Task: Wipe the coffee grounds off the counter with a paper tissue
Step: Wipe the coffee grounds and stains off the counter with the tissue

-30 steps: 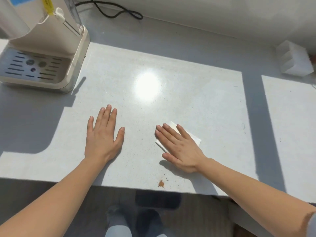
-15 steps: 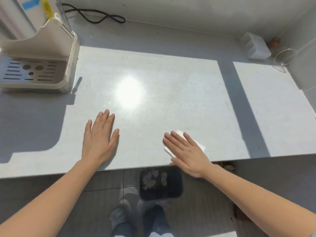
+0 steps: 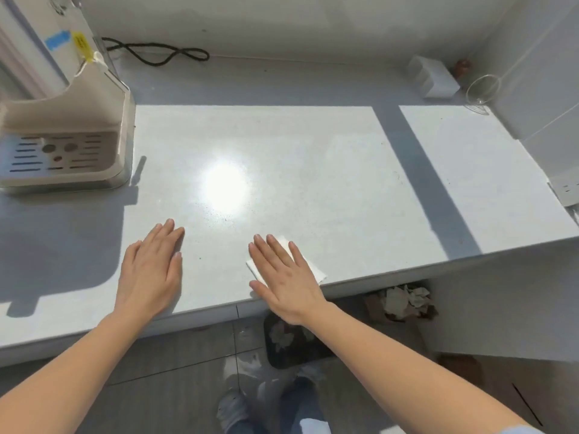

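Pressed flat on the tissue (image 3: 308, 264) with the right hand (image 3: 286, 281), fingers straight, nothing gripped, right at the front edge of the counter (image 3: 313, 170). Rested the left hand (image 3: 150, 270) flat and empty beside it. Saw no grounds there.

Both forearms are bare from the wrists back to the lower edge of the picture, with no watch, ring or bracelet on the left hand (image 3: 149, 272) or the right hand (image 3: 286, 283). A light blue sleeve (image 3: 520, 430) edge shows at the right arm in the bottom right corner. Below, blue jeans (image 3: 300, 415) cover the legs, and the shoes (image 3: 233, 408) are pale grey with a blotched, worn look
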The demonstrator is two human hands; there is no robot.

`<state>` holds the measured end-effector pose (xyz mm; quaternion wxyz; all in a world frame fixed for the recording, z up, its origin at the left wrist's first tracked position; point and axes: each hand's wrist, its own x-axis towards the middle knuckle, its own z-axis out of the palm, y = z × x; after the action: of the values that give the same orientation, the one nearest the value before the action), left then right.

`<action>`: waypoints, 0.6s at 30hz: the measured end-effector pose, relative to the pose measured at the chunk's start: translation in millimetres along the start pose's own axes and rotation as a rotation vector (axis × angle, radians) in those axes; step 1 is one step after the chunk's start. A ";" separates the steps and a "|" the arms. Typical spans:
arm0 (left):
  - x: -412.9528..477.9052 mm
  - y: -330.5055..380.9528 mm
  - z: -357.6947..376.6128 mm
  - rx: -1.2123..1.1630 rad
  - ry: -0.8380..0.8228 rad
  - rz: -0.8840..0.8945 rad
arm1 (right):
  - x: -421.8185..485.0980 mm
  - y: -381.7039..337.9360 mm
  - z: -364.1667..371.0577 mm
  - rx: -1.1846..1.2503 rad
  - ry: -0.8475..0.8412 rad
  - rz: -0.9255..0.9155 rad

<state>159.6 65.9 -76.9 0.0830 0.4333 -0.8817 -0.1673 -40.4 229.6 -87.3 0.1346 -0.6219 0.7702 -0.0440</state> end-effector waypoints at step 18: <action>-1.7 -18.2 0.2 0.132 -0.038 -0.131 | 34.5 -16.6 -1.7 0.013 0.016 -0.054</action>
<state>173.9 56.9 -83.8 0.0266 0.4915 -0.8619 -0.1222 -31.8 192.3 -87.0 0.1314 -0.6414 0.7537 -0.0575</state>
